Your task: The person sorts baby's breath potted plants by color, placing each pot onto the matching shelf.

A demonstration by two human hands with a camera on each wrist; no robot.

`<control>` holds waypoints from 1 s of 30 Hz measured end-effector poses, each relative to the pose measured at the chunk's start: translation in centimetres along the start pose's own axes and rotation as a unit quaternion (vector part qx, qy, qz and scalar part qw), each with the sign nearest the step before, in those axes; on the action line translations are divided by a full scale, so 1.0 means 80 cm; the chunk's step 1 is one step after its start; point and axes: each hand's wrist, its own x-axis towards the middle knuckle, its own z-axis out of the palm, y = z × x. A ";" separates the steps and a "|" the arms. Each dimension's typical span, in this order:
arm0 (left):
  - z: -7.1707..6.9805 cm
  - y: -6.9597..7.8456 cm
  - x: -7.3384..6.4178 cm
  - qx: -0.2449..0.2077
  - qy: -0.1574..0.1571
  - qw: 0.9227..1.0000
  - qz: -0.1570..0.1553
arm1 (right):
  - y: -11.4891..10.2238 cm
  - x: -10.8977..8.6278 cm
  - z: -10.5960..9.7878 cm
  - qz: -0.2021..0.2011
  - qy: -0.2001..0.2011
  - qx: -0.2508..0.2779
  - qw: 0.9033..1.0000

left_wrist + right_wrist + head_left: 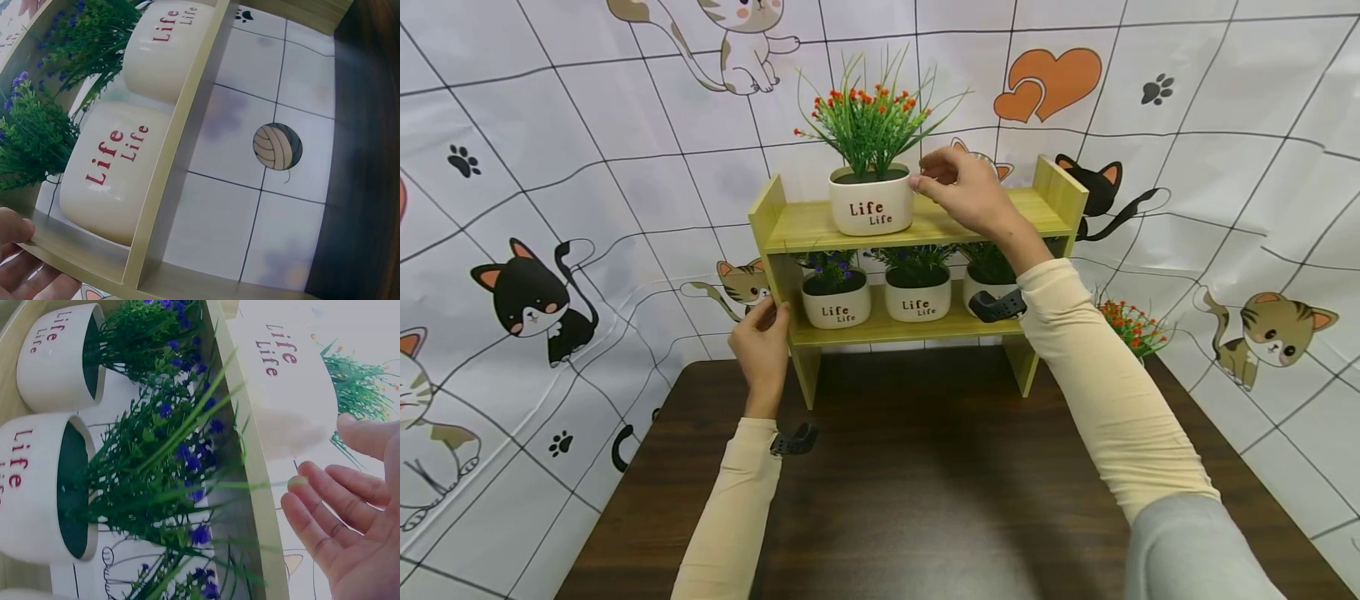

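A two-tier wooden shelf (951,218) stands on the table. On its top tier, left of centre, sits a white oval flowerpot (871,204) with grass and orange flowers, marked "Life". My right hand (966,187) is at this pot's right side, thumb close by the rim; in the right wrist view the fingers (325,519) are loosely bent and hold nothing. My left hand (762,346) pinches the front edge of the shelf's left side panel, thumb (15,226) inside and fingers outside. Nearest it is a white pot (112,175) with purple flowers.
The lower tier also holds a middle pot (917,296) and a right pot (988,287), partly hidden by my right wrist. Another orange-flowered plant (1131,327) stands right of the shelf, behind my sleeve. Cat-printed sheeting (647,167) lines the walls around the dark table (895,483).
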 end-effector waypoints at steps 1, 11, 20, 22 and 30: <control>0.000 0.000 0.000 0.001 0.002 1.000 0.001 | 0.002 -0.002 -0.002 -0.003 0.008 0.000 1.000; -0.001 -0.002 0.000 0.002 0.003 1.000 -0.006 | 0.015 -0.025 -0.014 -0.041 0.049 0.027 0.998; -0.001 -0.003 0.000 -0.001 0.002 1.000 -0.005 | 0.022 -0.051 -0.032 -0.055 0.066 0.005 0.996; 0.000 -0.004 0.001 0.000 0.003 1.000 -0.003 | 0.026 -0.058 -0.035 -0.058 0.071 -0.003 0.996; 0.002 -0.003 0.000 0.000 0.002 1.000 -0.002 | 0.047 -0.090 -0.055 -0.048 0.083 -0.025 0.995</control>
